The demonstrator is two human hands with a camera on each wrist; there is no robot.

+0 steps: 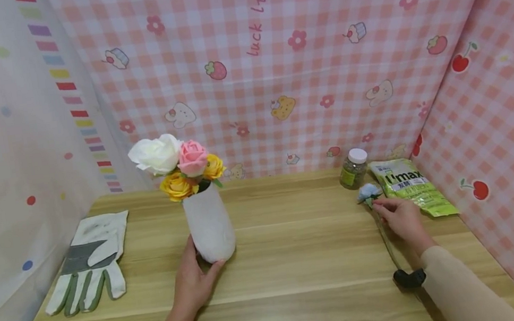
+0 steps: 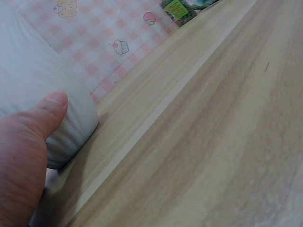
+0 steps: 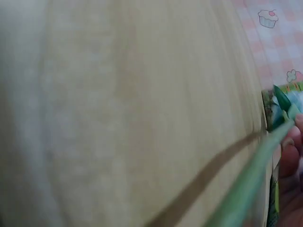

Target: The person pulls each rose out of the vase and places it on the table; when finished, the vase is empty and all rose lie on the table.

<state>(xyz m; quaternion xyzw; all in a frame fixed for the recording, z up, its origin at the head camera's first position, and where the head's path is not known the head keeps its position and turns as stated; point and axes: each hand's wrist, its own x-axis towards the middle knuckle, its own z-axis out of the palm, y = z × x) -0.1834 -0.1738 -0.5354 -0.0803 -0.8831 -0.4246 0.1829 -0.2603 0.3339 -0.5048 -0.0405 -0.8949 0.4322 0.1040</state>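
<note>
Our right hand (image 1: 401, 220) pinches the blue flower (image 1: 369, 191) under its head, and the stem (image 1: 385, 236) points toward us. Our left hand (image 1: 195, 283) grips the white vase (image 1: 210, 225), well apart leftward.

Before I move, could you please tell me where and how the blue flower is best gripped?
Probably pinch the blue flower by its stem, just below the petals, coming from the right, as the right hand does: the stem is thin; the petals might crumple.
</note>
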